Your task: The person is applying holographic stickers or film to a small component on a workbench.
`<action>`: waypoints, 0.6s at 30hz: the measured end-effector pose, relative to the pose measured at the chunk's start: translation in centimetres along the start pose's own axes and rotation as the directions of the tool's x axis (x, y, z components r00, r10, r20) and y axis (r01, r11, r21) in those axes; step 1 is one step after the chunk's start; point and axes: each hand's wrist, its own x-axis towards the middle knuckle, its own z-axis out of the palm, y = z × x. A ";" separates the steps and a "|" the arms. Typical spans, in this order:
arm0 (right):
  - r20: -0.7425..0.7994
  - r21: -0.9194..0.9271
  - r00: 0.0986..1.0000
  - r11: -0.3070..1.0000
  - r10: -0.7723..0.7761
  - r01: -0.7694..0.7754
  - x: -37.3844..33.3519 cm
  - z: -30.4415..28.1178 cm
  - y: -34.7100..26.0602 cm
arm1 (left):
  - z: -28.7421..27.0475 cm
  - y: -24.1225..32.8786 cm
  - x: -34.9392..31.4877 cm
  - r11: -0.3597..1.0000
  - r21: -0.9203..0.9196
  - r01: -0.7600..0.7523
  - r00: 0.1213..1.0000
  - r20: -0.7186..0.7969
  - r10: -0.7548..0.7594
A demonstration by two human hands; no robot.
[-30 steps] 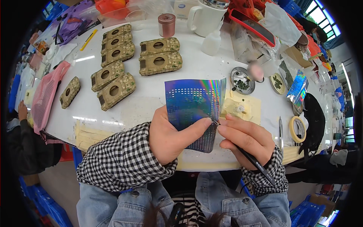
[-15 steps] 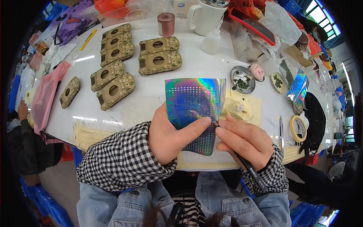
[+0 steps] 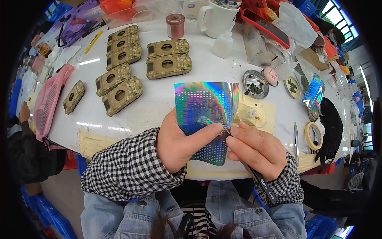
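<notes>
My left hand [image 3: 179, 143] holds up a shiny rainbow holographic sheet [image 3: 199, 105], its thumb across the front and its fingers behind. Rows of small rectangular marks cover the sheet, and its right edge curls. Close by on the right, my right hand [image 3: 258, 151] is closed around black tweezers [image 3: 260, 179]. Their tips meet the sheet near my left thumb; whether a sticker is between them is too small to tell. Beyond the hands lie several camouflage model tank hulls [image 3: 169, 65], each with a round opening on top.
Behind the sheet's right side is a yellowish pad [image 3: 264, 111] bearing a small white piece. A round metal tin [image 3: 260, 93] with dark green bits stands farther back. At right are masking tape [image 3: 307, 135] and metal tweezers [image 3: 296, 139]; a pink basket [image 3: 49, 105] is at left.
The sheet and both hands have shifted very slightly, and the sheet's reflections differ. The tweezers' tips stay at nearly the same spot by my left thumb.
</notes>
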 end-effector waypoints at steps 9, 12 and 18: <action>-0.017 0.064 0.996 0.994 0.089 -0.088 -0.3 -0.6 -0.3 | 0.1 0.1 0.1 1.000 -0.029 -0.010 1.000 0.005 0.010; 0.004 0.036 0.994 0.993 0.113 -0.113 -1.4 -1.9 -0.4 | 0.0 0.2 0.3 0.998 -0.063 0.020 1.000 0.003 -0.020; 0.181 -0.131 0.956 0.969 0.229 -0.207 -5.4 -2.7 0.1 | 0.1 0.0 0.3 0.993 -0.108 0.053 0.997 -0.055 -0.060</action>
